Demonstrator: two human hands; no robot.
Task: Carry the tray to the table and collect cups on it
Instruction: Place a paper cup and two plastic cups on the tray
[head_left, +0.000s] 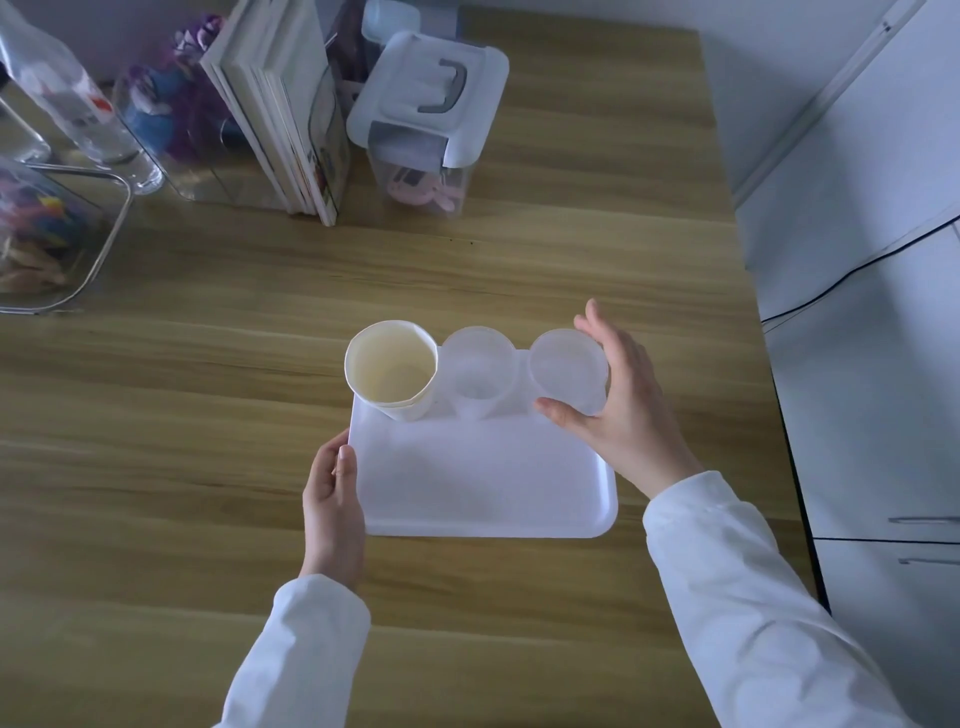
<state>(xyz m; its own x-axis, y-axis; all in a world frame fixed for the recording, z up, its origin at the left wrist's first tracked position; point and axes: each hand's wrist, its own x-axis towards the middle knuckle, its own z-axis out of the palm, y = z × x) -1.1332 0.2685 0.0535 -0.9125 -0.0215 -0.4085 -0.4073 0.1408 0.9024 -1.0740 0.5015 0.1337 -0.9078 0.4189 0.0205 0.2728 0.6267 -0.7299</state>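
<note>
A white rectangular tray (483, 483) lies flat on the wooden table (208, 415). Three cups stand in a row along its far edge: a white paper cup (392, 371) at the left, a clear plastic cup (478, 374) in the middle, and another clear plastic cup (566, 371) at the right. My left hand (335, 506) grips the tray's left rim, thumb on top. My right hand (618, 400) is wrapped around the right clear cup, with the thumb on its near side and the fingers behind it.
At the back of the table stand a row of books (280, 109), a clear lidded box with a handle (426, 114), clear bins (52, 234) with colourful items and a bottle (78, 98). White cabinets (857, 312) border the table's right edge.
</note>
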